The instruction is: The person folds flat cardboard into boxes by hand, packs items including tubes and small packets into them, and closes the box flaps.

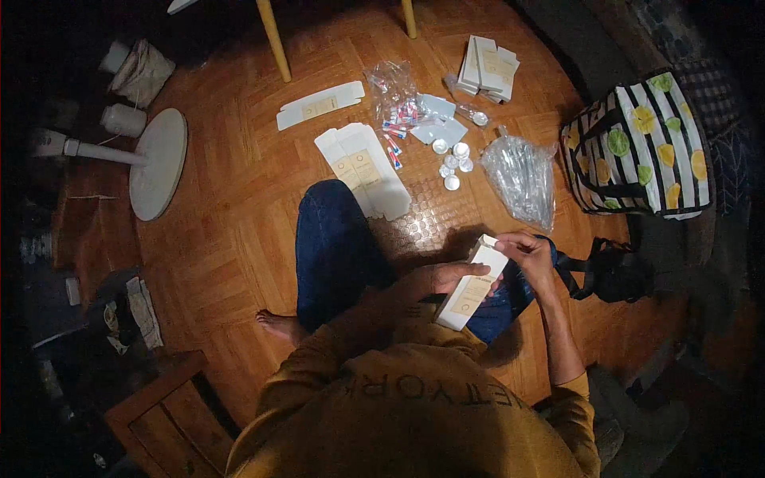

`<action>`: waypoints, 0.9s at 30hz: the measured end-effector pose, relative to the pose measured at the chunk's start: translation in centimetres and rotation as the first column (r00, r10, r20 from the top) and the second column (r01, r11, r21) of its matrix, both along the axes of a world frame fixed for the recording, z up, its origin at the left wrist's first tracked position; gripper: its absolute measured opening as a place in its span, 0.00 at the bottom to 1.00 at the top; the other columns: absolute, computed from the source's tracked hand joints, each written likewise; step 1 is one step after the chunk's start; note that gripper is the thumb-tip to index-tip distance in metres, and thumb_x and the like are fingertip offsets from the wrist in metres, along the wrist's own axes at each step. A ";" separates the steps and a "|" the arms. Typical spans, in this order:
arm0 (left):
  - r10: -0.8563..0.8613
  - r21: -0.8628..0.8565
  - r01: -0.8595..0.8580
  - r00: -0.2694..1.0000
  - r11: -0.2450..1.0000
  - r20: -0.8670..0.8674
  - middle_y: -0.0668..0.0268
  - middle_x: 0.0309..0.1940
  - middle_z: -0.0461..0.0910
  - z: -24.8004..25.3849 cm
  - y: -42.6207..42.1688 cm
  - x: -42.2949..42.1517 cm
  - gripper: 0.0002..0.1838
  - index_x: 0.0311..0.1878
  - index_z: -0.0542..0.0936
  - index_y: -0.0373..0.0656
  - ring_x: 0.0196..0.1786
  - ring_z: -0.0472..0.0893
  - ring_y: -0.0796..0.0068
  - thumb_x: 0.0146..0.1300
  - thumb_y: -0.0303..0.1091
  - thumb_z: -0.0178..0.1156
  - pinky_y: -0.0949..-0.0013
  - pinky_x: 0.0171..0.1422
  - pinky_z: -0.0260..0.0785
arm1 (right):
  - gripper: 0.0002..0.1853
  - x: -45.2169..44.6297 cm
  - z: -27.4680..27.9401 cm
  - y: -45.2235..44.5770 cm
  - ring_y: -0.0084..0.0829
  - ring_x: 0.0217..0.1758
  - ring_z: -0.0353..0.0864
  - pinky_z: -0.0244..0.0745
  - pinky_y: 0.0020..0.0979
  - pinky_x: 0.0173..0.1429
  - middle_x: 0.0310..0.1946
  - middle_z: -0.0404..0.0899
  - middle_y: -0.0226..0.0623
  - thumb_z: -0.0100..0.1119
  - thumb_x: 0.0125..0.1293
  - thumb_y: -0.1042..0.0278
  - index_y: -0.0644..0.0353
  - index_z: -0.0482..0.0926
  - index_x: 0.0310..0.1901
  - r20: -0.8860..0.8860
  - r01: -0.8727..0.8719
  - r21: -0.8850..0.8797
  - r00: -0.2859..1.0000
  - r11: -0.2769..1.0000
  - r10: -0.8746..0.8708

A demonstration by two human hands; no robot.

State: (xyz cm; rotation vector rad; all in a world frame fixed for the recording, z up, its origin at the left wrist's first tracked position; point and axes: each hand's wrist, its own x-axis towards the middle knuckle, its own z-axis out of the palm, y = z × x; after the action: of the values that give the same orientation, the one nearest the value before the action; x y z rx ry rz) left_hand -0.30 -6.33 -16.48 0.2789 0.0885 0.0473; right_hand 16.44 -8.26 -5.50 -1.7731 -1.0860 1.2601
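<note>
A tall, narrow white carton (470, 291) with a tan printed label is held at a slant over my lap. My left hand (453, 276) is wrapped round its middle, the thumb lying across the front. At the carton's upper end, my right hand (530, 256) has its fingers closed on the top flap. Beyond my knee, unfolded white cartons (362, 170) lie flat on the floor. Silver round discs (452, 182) sit in a loose group. Several small red, white and blue tubes (394, 150) lie beside a clear plastic bag (390, 78) holding more of them.
A clear bag of transparent pieces (522, 183) lies ahead to the right. Behind it are stacked white cartons (486, 68). A striped tote with a fruit print (641, 147) stands at right, near a black strapped bag (613, 271). At left is a white round-based stand (159, 163).
</note>
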 end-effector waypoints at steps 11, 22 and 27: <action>0.028 -0.051 -0.030 0.999 0.998 -0.043 0.60 0.47 0.74 0.8 0.0 0.2 0.25 0.55 0.67 0.37 0.50 0.75 0.68 0.61 0.44 0.57 0.62 0.56 0.68 | 0.07 0.3 0.9 0.1 0.25 0.32 0.77 0.69 0.23 0.39 0.26 0.79 0.36 0.66 0.49 0.76 0.64 0.83 0.32 0.141 -0.088 0.000 0.986 0.996 0.087; 0.663 0.708 -0.403 0.739 0.579 -0.121 0.63 0.43 0.75 0.7 1.4 -0.2 0.15 0.51 0.69 0.36 0.48 0.75 0.77 0.61 0.25 0.56 0.73 0.52 0.68 | 0.18 -1.3 -3.0 -2.3 0.34 0.42 0.74 0.68 0.27 0.47 0.36 0.73 0.40 0.64 0.51 0.76 0.64 0.75 0.47 0.363 -0.190 0.220 0.926 0.957 0.100; 0.792 0.732 -0.474 0.594 0.489 -0.145 0.58 0.38 0.77 -0.5 1.8 -0.6 0.14 0.46 0.72 0.35 0.44 0.77 0.72 0.59 0.28 0.59 0.72 0.51 0.68 | 0.33 -3.7 -8.5 -4.6 0.33 0.56 0.69 0.64 0.30 0.57 0.57 0.67 0.48 0.53 0.64 0.68 0.58 0.49 0.68 0.069 -0.048 0.125 0.997 0.991 0.039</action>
State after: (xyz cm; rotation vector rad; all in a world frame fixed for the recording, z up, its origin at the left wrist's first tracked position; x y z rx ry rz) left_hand -0.86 -4.51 -17.01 0.9412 0.6957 0.8257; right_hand 12.75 -12.85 -14.03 -1.7144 -1.2206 1.1394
